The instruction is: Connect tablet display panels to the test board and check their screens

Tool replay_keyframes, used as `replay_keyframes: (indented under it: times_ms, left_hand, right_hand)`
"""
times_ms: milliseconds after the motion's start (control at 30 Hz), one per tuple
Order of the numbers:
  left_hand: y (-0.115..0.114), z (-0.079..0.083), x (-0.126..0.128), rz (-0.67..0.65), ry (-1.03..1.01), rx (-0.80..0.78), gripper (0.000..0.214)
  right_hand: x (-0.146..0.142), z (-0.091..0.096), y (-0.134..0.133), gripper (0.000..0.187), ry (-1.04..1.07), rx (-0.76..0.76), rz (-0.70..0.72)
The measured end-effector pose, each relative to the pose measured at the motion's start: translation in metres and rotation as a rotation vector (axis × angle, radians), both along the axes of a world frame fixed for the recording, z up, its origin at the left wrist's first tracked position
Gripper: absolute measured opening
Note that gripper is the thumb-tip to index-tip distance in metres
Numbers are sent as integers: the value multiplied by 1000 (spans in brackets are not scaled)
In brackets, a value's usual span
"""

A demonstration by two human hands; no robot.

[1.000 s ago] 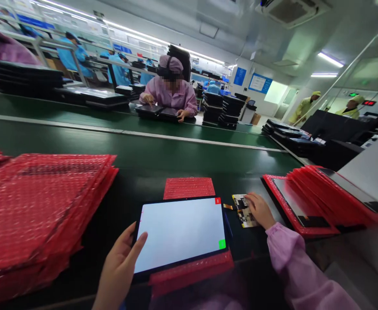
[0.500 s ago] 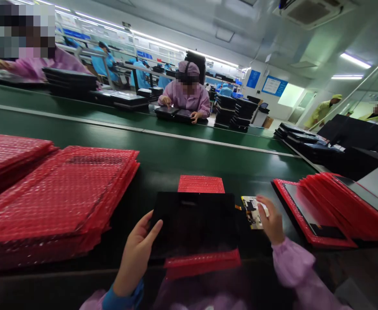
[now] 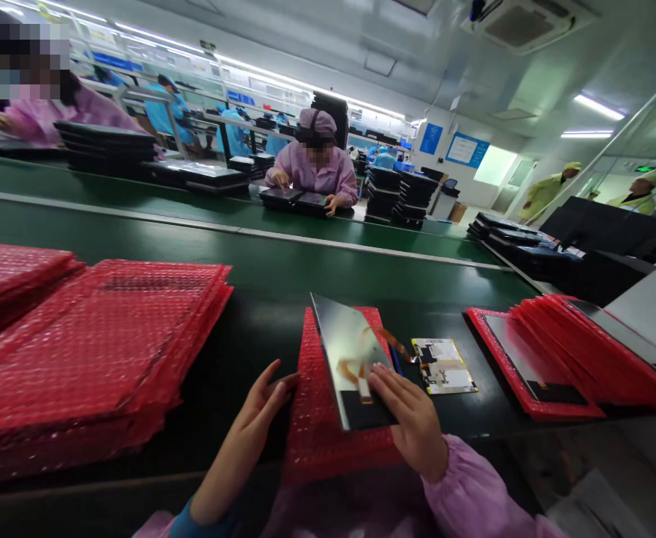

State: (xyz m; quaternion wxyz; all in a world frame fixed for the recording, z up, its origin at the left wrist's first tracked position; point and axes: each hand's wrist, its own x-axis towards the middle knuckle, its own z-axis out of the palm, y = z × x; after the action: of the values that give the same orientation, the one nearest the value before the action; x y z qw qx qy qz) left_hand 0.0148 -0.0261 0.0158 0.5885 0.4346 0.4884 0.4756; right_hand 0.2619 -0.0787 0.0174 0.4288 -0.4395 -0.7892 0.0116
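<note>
One display panel (image 3: 346,351) is tipped up over the work spot, its silvery back and an orange flex cable showing. The right hand (image 3: 412,427) holds its near end, fingers spread flat on the back and closed onto the dark edge, with the thumb hidden underneath. The left hand (image 3: 256,418) is open. Its fingers are stretched out and slightly apart, and the tips touch the left edge of the single red bubble sheet (image 3: 314,403) lying under the panel. One small circuit board (image 3: 443,365) lies flat just right of the panel, joined to it by the cable. All this sits on the dark bench (image 3: 249,329) in front of a green conveyor belt (image 3: 283,261). At the left are two stacks of red bubble bags (image 3: 98,336), side by side. At the right is one fanned row of red bags with panels (image 3: 552,351) in them. Across the belt two people in pink work, one straight ahead (image 3: 314,168) and one at the far left. Two people in yellow-green (image 3: 546,193) stand far right. Several piles of black trays (image 3: 398,194) stand beyond the belt.
</note>
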Motion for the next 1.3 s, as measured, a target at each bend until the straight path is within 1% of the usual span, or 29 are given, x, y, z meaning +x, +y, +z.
replay_keyframes:
  times_ms: [67,133,167,200,233,267,333,367,400,433,467,500,533,567,600,667,767,833,933,1033,1100,1133,1200,1233,1267,1300]
  left_hand:
    - [2,-3,0,14,43,28,76]
    - [4,-7,0,-15,94,49,70]
    - [5,-8,-1,-41,127,66,67]
    - [6,-10,-1,-68,168,88,63]
    - [5,-11,-1,-93,219,113,60]
    - [5,-12,-1,-110,280,146,56]
    - [3,-11,0,-119,416,233,50]
    - [2,-9,2,-118,480,284,47]
    - [1,-5,4,-119,531,333,44]
    - [2,-1,7,-128,566,374,42]
    - [4,4,10,-150,584,394,41]
    - [7,10,15,-187,588,392,41]
    - [13,15,20,-232,586,374,42]
    - [20,20,26,-288,580,340,45]
    - [29,23,33,-336,574,313,49]
    - [48,25,47,-429,559,262,60]
    - [76,18,63,-597,490,170,81]
    - [87,12,67,-705,421,122,90]
    - [91,5,66,-818,320,100,96]
    - [87,3,62,-885,257,112,102]
    - [84,3,60,-908,248,121,104]
    - [84,3,60,-912,251,124,102]
    - [83,4,60,-908,268,135,99]
    - [83,4,60,-900,280,144,96]
    - [84,4,61,-891,292,154,94]
    - [85,3,61,-879,306,165,91]
  right_hand:
    - [2,-12,10,57,-270,73,-39]
    - [4,-23,17,53,-431,59,-82]
    - [5,-27,20,48,-478,27,-72]
    - [7,-29,21,44,-509,-9,-42]
    - [8,-30,21,44,-526,-46,0]
    - [11,-29,20,50,-533,-82,48]
    - [15,-25,18,70,-520,-131,137]
    - [18,-23,16,71,-492,-141,140]
    - [21,-21,16,62,-451,-147,96]
    - [24,-20,16,48,-401,-153,11]
    - [28,-20,17,35,-351,-158,-104]
    - [31,-21,20,28,-309,-166,-230]
    - [35,-23,22,27,-282,-179,-345]
    - [38,-25,25,28,-273,-193,-427]
    - [41,-27,28,30,-279,-207,-469]
    - [46,-30,30,38,-302,-239,-498]
    - [53,-32,23,53,-375,-356,-427]
    - [56,-32,18,55,-419,-446,-376]
    - [57,-26,16,52,-448,-503,-350]
    - [60,-12,9,49,-409,-557,-325]
    - [66,4,-6,40,-284,-602,-278]
    - [71,13,-16,34,-189,-622,-236]
    - [76,30,-38,28,33,-672,-92]
    - [75,35,-47,25,158,-651,-35]
    - [70,39,-52,19,249,-585,8]
    - [63,40,-54,18,300,-483,24]
